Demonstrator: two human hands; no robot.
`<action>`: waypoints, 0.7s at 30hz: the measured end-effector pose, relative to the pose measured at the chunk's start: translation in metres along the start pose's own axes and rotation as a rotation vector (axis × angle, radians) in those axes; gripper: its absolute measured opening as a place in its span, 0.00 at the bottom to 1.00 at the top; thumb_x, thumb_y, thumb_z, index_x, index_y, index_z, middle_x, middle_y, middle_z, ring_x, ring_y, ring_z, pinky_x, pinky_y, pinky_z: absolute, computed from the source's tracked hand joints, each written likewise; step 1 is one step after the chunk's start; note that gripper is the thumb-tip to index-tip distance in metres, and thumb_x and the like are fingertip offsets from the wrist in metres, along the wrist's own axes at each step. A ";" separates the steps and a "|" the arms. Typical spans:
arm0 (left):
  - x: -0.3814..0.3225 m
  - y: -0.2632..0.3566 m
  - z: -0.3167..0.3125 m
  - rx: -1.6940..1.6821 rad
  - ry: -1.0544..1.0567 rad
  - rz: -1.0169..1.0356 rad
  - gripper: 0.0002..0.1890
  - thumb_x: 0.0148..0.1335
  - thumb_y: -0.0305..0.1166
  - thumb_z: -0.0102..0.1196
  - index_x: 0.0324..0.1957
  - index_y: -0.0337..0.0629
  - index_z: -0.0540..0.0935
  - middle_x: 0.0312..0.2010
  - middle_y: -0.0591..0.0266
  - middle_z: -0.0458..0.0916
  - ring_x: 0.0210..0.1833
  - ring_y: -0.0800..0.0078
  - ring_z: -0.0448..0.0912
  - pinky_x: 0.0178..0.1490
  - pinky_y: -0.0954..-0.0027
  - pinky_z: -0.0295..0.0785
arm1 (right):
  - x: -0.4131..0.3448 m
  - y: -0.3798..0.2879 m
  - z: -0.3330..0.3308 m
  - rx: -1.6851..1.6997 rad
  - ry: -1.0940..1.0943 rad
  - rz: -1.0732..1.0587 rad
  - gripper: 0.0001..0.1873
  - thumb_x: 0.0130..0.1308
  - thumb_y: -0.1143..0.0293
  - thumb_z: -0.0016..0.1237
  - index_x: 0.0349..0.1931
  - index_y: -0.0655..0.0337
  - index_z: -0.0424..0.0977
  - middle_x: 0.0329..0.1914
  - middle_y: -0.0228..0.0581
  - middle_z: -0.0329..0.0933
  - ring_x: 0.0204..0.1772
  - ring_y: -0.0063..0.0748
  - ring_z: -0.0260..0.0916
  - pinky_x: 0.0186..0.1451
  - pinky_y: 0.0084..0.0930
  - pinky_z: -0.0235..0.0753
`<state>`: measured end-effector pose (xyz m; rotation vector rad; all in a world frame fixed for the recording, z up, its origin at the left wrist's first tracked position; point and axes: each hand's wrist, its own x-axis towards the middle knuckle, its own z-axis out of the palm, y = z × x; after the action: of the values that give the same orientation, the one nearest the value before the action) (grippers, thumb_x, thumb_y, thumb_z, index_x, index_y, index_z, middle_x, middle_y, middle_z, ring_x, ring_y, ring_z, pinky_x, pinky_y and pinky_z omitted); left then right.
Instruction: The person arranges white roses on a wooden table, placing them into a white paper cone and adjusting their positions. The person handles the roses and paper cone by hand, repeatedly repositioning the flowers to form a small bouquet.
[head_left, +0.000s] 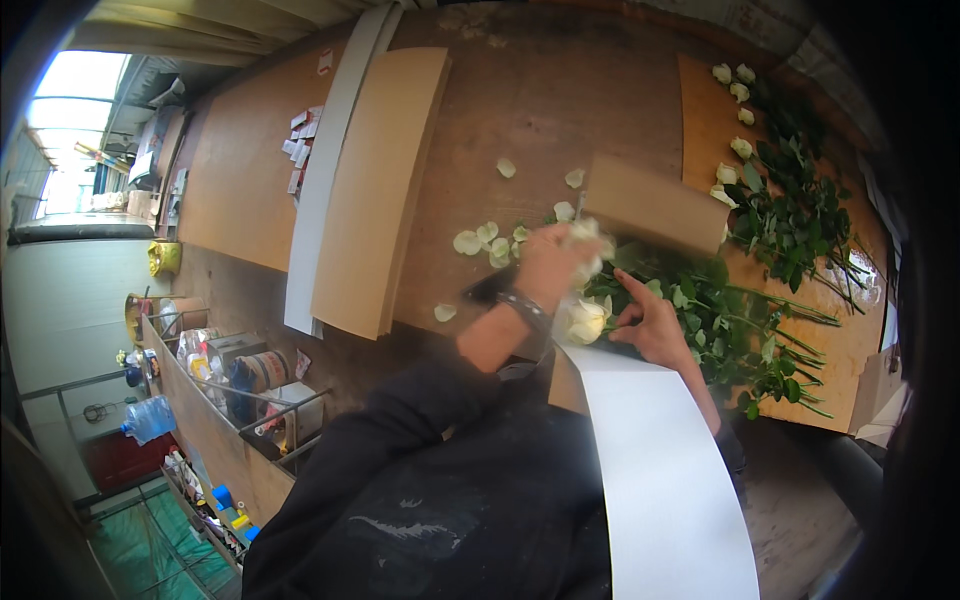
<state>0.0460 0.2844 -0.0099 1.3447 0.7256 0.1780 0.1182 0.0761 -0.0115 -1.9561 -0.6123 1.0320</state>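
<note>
My left hand (551, 262), with a dark studded band at the wrist, is blurred, its fingers closed over pale petals (586, 231) at the heads of white roses. One cream-white rose (587, 321) faces me just below. My right hand (654, 327) is beside that bloom, index finger raised and thumb tip at its edge; whether it grips a stem is unclear. Leafy rose stems (705, 315) run rightward behind it. Loose petals (486, 232) lie on the wooden table (517, 112) left of my hands. A dark flat object (487, 285) is partly covered by my left wrist.
A brown cardboard piece (660, 206) stands beyond the roses. White sheeting (667, 465) hangs toward me. More white roses (780, 187) lie at right on an orange-brown board (701, 112). Stacked cardboard sheets (382, 180) and small boxes (301, 142) are left. A cluttered cart (217, 420) stands lower left.
</note>
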 end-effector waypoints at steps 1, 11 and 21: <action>0.005 0.005 -0.015 -0.021 0.050 0.093 0.18 0.56 0.38 0.75 0.38 0.31 0.87 0.25 0.58 0.85 0.26 0.65 0.80 0.37 0.64 0.77 | -0.001 -0.001 -0.001 -0.013 -0.004 -0.010 0.49 0.47 0.82 0.66 0.75 0.62 0.65 0.29 0.39 0.84 0.35 0.24 0.78 0.47 0.24 0.78; -0.014 -0.011 -0.103 0.395 -0.216 0.199 0.32 0.67 0.36 0.63 0.72 0.43 0.72 0.66 0.51 0.77 0.58 0.60 0.82 0.59 0.64 0.78 | -0.003 0.005 0.001 0.009 0.131 -0.018 0.20 0.53 0.84 0.63 0.49 0.67 0.81 0.35 0.38 0.85 0.41 0.24 0.82 0.47 0.25 0.81; -0.033 -0.002 -0.020 -0.147 -0.770 0.013 0.61 0.53 0.38 0.79 0.82 0.44 0.51 0.72 0.53 0.70 0.66 0.69 0.75 0.67 0.64 0.73 | -0.008 -0.003 -0.020 0.335 0.069 -0.053 0.13 0.59 0.86 0.58 0.45 0.69 0.82 0.39 0.36 0.86 0.44 0.24 0.82 0.52 0.22 0.80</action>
<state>0.0089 0.2837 0.0000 1.1509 0.0513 -0.2665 0.1300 0.0636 0.0014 -1.6660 -0.4201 0.9620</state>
